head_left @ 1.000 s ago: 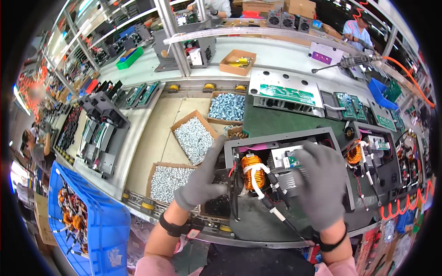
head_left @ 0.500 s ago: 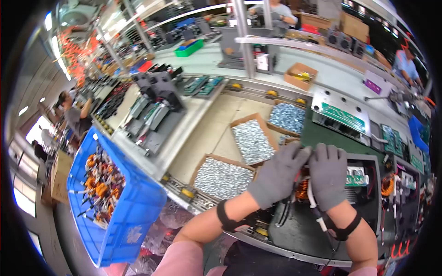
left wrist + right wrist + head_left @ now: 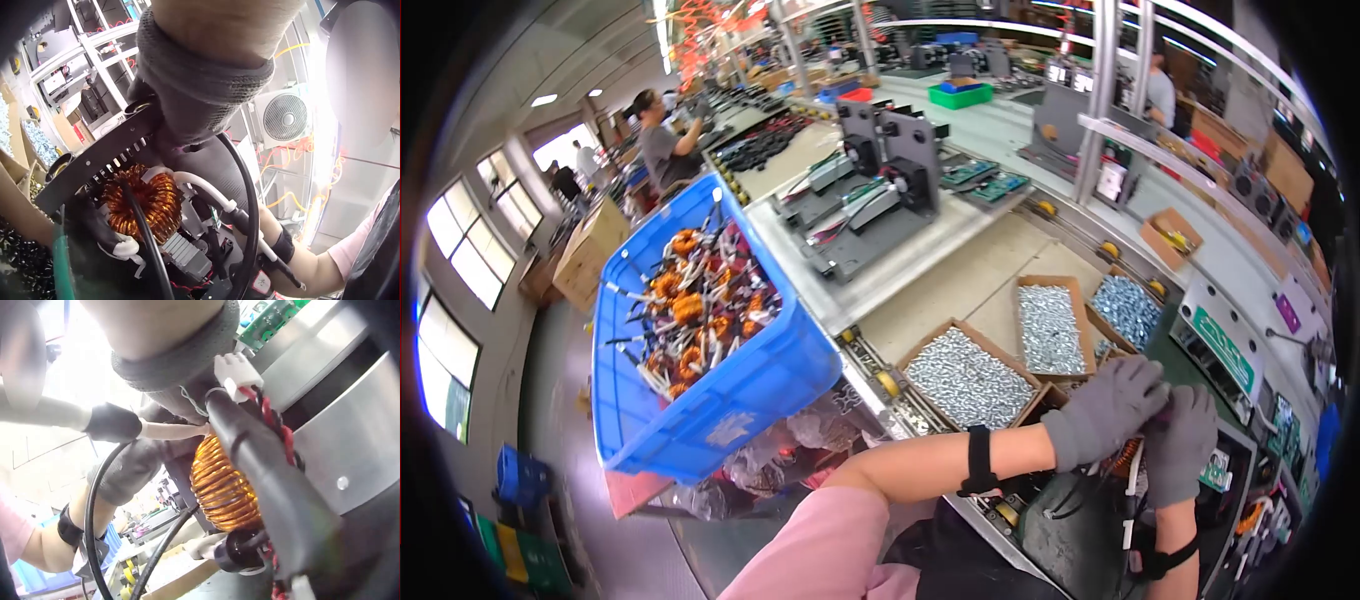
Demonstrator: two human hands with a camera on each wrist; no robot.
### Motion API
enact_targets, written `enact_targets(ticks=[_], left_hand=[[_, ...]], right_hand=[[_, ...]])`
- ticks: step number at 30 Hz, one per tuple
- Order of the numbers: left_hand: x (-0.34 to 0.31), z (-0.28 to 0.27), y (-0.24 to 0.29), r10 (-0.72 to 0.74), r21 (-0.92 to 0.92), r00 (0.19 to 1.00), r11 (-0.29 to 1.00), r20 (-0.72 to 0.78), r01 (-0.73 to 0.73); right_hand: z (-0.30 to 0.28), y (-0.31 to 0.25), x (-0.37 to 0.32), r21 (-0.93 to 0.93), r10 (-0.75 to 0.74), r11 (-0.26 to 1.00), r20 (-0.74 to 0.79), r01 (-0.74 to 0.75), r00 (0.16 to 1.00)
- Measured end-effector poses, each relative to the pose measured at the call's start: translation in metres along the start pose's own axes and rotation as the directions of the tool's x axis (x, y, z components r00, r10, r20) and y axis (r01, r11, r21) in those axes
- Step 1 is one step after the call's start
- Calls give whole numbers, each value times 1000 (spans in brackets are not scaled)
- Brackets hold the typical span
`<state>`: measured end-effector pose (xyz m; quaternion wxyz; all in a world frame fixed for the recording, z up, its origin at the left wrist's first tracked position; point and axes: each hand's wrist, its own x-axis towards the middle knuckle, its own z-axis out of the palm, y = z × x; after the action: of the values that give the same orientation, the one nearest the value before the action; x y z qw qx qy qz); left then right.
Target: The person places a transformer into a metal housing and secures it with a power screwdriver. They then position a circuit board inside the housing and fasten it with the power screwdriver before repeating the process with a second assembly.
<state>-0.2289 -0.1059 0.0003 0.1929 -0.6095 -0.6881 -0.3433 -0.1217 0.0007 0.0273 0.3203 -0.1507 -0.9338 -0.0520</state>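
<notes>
My gloved left hand [image 3: 1105, 415] and gloved right hand [image 3: 1185, 445] are close together over the left end of a dark metal chassis [image 3: 94, 159]. Their fingers bend down beside its slotted wall, and fingertips are mostly hidden. Under them sits a copper-wound toroid coil [image 3: 144, 203] with thick white and black leads. The right wrist view shows the coil [image 3: 225, 487] next to a black sleeved cable [image 3: 269, 469] and a white connector [image 3: 237, 376] on red and black wires. A bit of purple shows between the hands; I cannot tell what they grip.
Boxes of silver screws [image 3: 970, 375] stand left of the chassis, with bluish screws [image 3: 1128, 308] behind. A blue bin [image 3: 720, 390] of coils is further left, by the conveyor edge. Heatsink assemblies [image 3: 870, 205] lie on the board beyond. Another person [image 3: 665, 150] works far left.
My head view has swung left, showing more of the blue bin. The hands, apart on either side of the coil a second ago, have come together over the chassis's left end and stay there.
</notes>
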Motion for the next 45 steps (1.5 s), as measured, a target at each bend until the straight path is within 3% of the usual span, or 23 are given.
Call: enact_targets(ticks=[3,6,8,9,10,12,14,17,18,19,21,23,25,27,31,33,34,35,38,39,40,43,45], left_hand=[[-7,3,1,19,73,1000,997,-25,-17],[-10,4,2,64,88,996,994,-58,-59],[-8,-2,2,21,112,998,993,57,-27],[-3,-9,3,-20,58,995,998,99,14],[1,-10,6,-39,140,992,990,118,23],[9,-13,10,0,154,981,988,194,-31],[21,-16,10,58,216,971,970,234,-110],[40,-15,8,123,174,950,969,286,-178],[46,-18,10,124,163,914,966,386,-199],[50,-19,10,120,156,867,963,484,-220],[52,-14,9,144,94,850,971,507,-221],[50,-11,4,164,39,835,976,525,-216],[44,-10,-4,160,-186,911,978,381,-94],[41,-8,-7,178,-193,916,975,359,-113],[38,-12,-5,175,-205,924,973,341,-109],[38,-12,-5,164,-198,927,975,338,-100],[37,-10,-6,175,-202,933,973,315,-114],[36,-9,-7,184,-207,938,970,293,-126],[40,-12,-6,171,-198,930,974,325,-110],[41,-12,-5,171,-199,929,974,328,-109],[41,-13,-4,159,-196,926,976,341,-95],[43,-12,-3,157,-203,927,975,339,-91],[43,-11,-3,166,-210,930,973,329,-100]], right_hand=[[4,2,-4,25,-28,999,18,28,999],[-4,1,-5,41,19,999,144,-26,989],[-21,0,-4,7,-99,995,182,99,978],[-29,-2,-5,58,-42,998,215,30,976],[-35,3,-8,138,-66,990,190,40,980],[-53,10,-8,298,-81,954,230,9,970],[-62,23,-20,139,-104,988,243,71,964],[-72,23,-34,-117,-138,979,237,169,962],[-79,15,-35,-167,-179,958,291,234,940],[-79,6,-39,-133,-204,957,319,257,926],[-77,0,-48,-103,-220,958,339,269,915],[-69,2,-56,27,-323,938,430,346,843],[-63,7,-62,5,-347,925,416,379,841],[-63,15,-64,86,-425,899,411,430,806],[-63,14,-60,321,-412,896,341,307,845],[-55,9,-58,499,-147,859,20,118,989],[-50,7,-57,599,26,799,-118,50,993],[-45,5,-56,773,180,634,-127,-16,975],[-61,2,-48,674,75,739,-85,2,994],[-58,7,-50,781,85,625,-55,-10,995],[-62,10,-56,798,197,568,107,-202,975],[-76,10,-38,790,185,594,47,-149,982],[-77,12,-31,819,22,573,-2,-11,1000]])
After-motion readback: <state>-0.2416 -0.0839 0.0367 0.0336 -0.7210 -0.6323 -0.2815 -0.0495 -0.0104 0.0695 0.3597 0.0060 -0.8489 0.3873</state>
